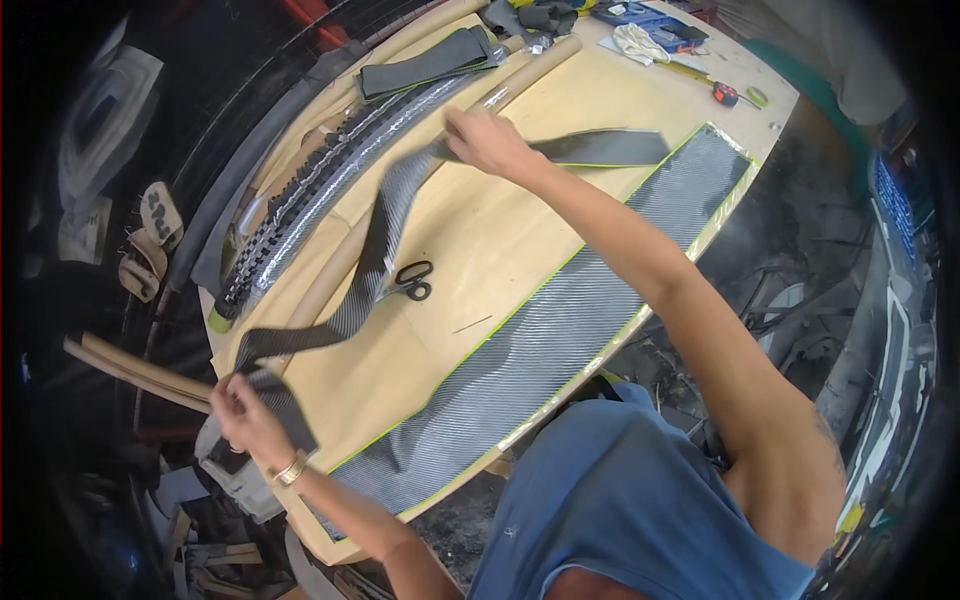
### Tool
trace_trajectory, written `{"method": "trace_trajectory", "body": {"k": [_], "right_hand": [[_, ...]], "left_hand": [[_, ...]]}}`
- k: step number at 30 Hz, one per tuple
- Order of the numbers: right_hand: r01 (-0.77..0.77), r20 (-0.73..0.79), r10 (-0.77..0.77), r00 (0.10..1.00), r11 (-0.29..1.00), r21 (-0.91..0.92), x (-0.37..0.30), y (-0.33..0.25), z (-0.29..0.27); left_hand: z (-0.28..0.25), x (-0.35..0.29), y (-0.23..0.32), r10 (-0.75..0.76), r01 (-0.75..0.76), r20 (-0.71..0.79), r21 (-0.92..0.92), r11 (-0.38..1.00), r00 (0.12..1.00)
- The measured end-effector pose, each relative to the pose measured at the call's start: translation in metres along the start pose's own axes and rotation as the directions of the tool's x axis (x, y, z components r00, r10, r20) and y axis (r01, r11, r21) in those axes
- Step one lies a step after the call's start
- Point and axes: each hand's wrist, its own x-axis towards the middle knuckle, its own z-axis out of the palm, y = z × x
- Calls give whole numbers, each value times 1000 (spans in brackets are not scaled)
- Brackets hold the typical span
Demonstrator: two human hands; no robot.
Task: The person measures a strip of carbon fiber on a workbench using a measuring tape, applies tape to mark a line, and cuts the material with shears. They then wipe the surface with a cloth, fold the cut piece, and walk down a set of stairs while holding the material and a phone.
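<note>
Between my hands runs a long strip of dark woven fabric (372,262), which looks like carbon fibre cloth. My left hand (245,415), with a gold band on its wrist, is closed on it near one end, over the table's left side. Farther off and to the right, my right hand (487,142) pinches the strip, and its tail, edged in yellow-green, trails to the right. The strip sags and twists between them. A wider sheet of the same grey cloth (520,345), also edged in yellow-green, lies flat along the table's near edge. Black-handled scissors (413,281) lie beside the strip.
The light wooden table (580,110) carries cardboard tubes (330,270) and rolls of checkered fabric (275,215) along its far left. A folded dark cloth (425,65) rests there too. At the far right are a tape measure (725,93), a glove (640,43) and a blue case (680,35).
</note>
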Motion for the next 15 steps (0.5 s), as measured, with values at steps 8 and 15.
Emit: {"method": "trace_trajectory", "body": {"k": [8,15], "right_hand": [[205,-451,66,890,825,527,130,-127,-75],[279,-305,25,952,340,898,146,-233,-91]], "left_hand": [[147,-53,89,-65,269,385,-504,821,921],[239,6,167,-46,128,206,-404,906,978]]}}
